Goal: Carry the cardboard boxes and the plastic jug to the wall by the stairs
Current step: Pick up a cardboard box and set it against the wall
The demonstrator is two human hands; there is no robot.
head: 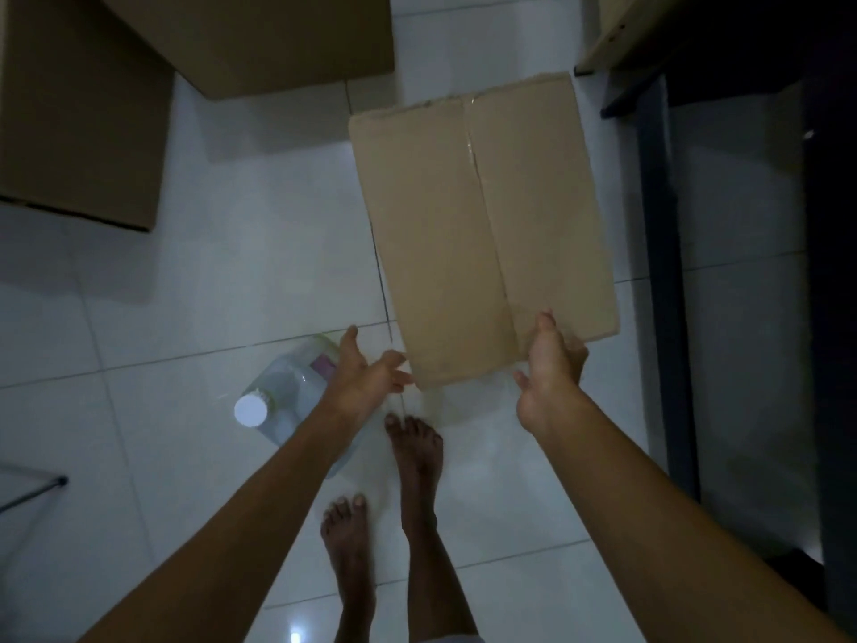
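Brown corrugated cardboard makes up the flat, closed box [482, 225] held above the glossy white tiled floor [185, 294]; its top face is smooth and rectangular, with a glossy strip of clear tape running down the seam between the two flaps. The right hand [549, 378] grips the box's near edge, thumb on top and fingers curled underneath. The left hand [366, 373] is open with fingers spread at the box's near left corner, fingertips just touching or barely short of it; which one I cannot tell. Below the left forearm, a clear plastic jug [287, 396] with a round white cap and a pinkish label stands on the tiles beside the person's bare feet; what it holds cannot be made out. Two larger cardboard boxes [83, 113], plain and matte, sit on the floor toward the far left corner, both closed. Dark furniture edges the floor's right side.
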